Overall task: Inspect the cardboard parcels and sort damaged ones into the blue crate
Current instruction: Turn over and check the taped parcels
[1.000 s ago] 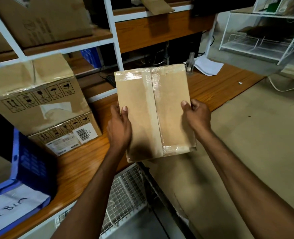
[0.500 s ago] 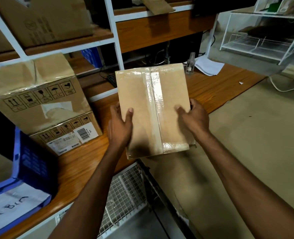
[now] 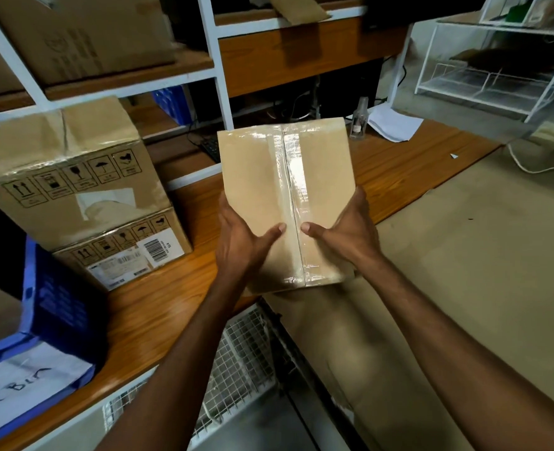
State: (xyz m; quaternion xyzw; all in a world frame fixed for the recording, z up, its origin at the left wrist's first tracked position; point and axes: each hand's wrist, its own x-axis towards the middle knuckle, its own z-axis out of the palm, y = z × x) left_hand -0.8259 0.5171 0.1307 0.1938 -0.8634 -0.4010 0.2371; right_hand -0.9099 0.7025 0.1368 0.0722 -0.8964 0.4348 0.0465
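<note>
I hold a small brown cardboard parcel above the wooden shelf's front edge, its taped seam facing me. My left hand grips its lower left side, thumb laid across the face. My right hand grips the lower right side, thumb pointing toward the tape. The two thumbs almost meet at the seam. A blue crate with a white handwritten label stands at the lower left. Two stacked cardboard boxes with handling symbols and a barcode label sit on the shelf between the crate and me.
The wooden shelf carries a small clear bottle and a sheet of white paper. A larger box sits on the upper shelf. A white wire rack stands at the far right, a wire mesh basket below me.
Both hands slid down from the parcel's sides to its lower corners, and the thumbs moved inward to the taped seam. The parcel tipped more upright toward me.
</note>
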